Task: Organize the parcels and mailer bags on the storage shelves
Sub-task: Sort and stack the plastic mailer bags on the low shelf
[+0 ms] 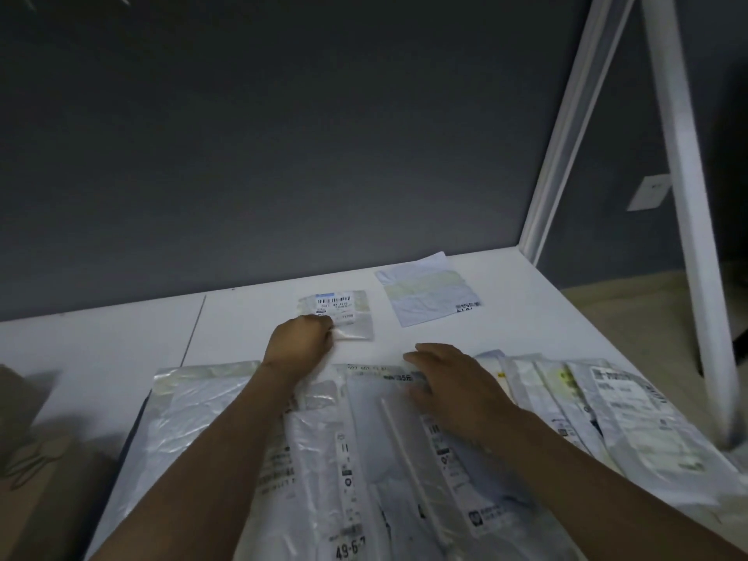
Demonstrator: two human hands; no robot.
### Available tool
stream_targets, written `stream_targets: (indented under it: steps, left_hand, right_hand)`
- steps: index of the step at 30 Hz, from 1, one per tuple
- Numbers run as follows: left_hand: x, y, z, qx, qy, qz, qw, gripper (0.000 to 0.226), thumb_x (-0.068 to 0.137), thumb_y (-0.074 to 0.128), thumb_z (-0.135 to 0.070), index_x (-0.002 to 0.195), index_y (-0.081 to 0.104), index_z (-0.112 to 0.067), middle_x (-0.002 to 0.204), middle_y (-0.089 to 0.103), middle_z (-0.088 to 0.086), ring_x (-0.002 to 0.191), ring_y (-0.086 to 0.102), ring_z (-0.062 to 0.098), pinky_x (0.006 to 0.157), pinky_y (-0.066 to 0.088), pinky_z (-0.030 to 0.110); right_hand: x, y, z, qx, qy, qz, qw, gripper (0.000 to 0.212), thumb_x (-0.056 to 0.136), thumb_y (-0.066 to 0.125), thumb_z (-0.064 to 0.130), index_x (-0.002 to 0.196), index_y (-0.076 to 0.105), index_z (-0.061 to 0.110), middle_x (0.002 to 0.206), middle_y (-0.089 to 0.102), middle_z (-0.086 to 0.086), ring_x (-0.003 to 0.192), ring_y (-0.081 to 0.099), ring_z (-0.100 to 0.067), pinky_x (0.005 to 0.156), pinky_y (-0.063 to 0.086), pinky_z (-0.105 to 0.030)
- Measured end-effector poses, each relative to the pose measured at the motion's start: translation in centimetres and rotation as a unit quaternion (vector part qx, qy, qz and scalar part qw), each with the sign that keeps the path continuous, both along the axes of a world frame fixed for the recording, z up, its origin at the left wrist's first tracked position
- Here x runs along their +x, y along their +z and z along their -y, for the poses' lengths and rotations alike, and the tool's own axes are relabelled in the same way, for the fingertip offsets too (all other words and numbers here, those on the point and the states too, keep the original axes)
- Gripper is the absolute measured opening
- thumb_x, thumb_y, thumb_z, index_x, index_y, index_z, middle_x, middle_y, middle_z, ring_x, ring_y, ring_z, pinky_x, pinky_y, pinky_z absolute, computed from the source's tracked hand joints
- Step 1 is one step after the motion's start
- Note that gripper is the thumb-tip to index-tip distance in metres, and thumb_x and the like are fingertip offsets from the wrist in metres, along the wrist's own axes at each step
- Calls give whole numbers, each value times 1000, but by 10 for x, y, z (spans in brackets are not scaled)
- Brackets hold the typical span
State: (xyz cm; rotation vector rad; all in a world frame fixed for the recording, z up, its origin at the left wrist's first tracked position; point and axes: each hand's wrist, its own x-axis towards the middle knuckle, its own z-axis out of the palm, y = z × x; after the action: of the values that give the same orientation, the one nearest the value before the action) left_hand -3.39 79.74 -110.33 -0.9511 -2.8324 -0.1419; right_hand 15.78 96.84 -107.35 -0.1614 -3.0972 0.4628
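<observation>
A small clear mailer bag (344,313) with a barcode label lies on the white shelf (243,313). My left hand (301,342) pinches its near left corner. To its right lies a second small pale bag (427,291), flat and untouched. My right hand (453,382) rests palm down, fingers spread, on a large clear mailer bag (376,451) in the pile at the shelf's front. More labelled bags (607,406) overlap to the right, and one wide plastic bag (202,415) lies to the left.
A brown cardboard parcel (36,463) stands at the front left. A dark grey wall (283,135) backs the shelf. White shelf uprights (566,127) rise at the right, with a floor and a wall socket (647,193) beyond.
</observation>
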Motion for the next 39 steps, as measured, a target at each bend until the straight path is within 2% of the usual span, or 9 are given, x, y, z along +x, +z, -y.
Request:
stream_targets:
  steps: [6, 13, 19, 22, 25, 29, 32, 36, 39]
  left_hand:
    - [53, 25, 1, 226, -53, -88, 969, 17, 92, 55, -20, 90, 69, -12, 81, 70, 4, 71, 64, 26, 60, 48, 31]
    - [122, 41, -21, 309, -222, -184, 906, 22, 90, 56, -21, 97, 73, -8, 96, 73, 4, 85, 67, 19, 81, 49, 24]
    - [175, 53, -51, 394, -106, 63, 911, 39, 94, 56, -36, 129, 57, -19, 130, 54, -11, 119, 47, 2, 106, 32, 18]
    - [193, 63, -82, 477, 6, 306, 824, 59, 87, 69, -29, 139, 42, -26, 125, 58, -11, 107, 59, 4, 94, 50, 25]
    - [207, 62, -114, 515, 84, 438, 732, 47, 83, 72, -12, 126, 54, -18, 112, 70, 8, 92, 70, 21, 82, 58, 41]
    - [225, 52, -153, 498, 86, 413, 758, 36, 81, 74, -11, 115, 61, -15, 108, 70, 4, 91, 69, 20, 81, 58, 33]
    - [244, 49, -178, 483, 71, 391, 780, 31, 82, 73, -13, 111, 62, -11, 103, 66, -3, 89, 64, 15, 77, 54, 23]
    - [261, 40, -206, 439, 5, 399, 805, 20, 83, 71, -21, 102, 66, -15, 98, 70, -4, 83, 66, 8, 77, 53, 22]
    - [257, 32, -214, 399, -34, 380, 834, 25, 83, 64, -38, 96, 68, -17, 89, 71, -3, 81, 68, 13, 79, 55, 29]
  right_hand:
    - [6, 21, 19, -243, -79, -48, 966, 58, 92, 54, 47, 143, 39, 24, 140, 49, 4, 124, 50, -14, 101, 42, -33]
    - [29, 48, 27, -634, -242, -153, 718, 23, 95, 58, 26, 117, 58, 18, 111, 69, -3, 97, 69, -20, 87, 57, -40]
    - [84, 59, -14, -696, -256, -174, 648, 27, 94, 51, -2, 116, 62, 10, 108, 72, -9, 95, 70, -26, 82, 57, -39]
    - [120, 53, -39, -646, -254, -165, 701, 32, 90, 57, -1, 119, 60, 11, 109, 71, -6, 96, 70, -22, 85, 56, -39]
    - [149, 41, -64, -440, -252, -172, 845, 60, 76, 71, 9, 129, 48, 25, 119, 62, 7, 105, 61, -6, 84, 51, -19]
    - [181, 22, -91, -77, -189, -178, 962, 98, 64, 64, 53, 147, 26, 19, 150, 37, -5, 138, 36, -23, 110, 37, -46]
    - [201, 15, -111, 165, -153, -155, 962, 88, 80, 48, 59, 149, 27, 8, 155, 27, -18, 144, 23, -33, 115, 22, -52]
    - [206, 3, -135, 177, -125, -137, 967, 57, 74, 68, 19, 130, 57, 13, 129, 61, -13, 117, 60, -29, 94, 49, -43]
    - [210, -3, -150, 128, -196, -90, 968, 82, 48, 86, -2, 124, 64, 16, 113, 70, -9, 93, 71, -25, 66, 58, -33]
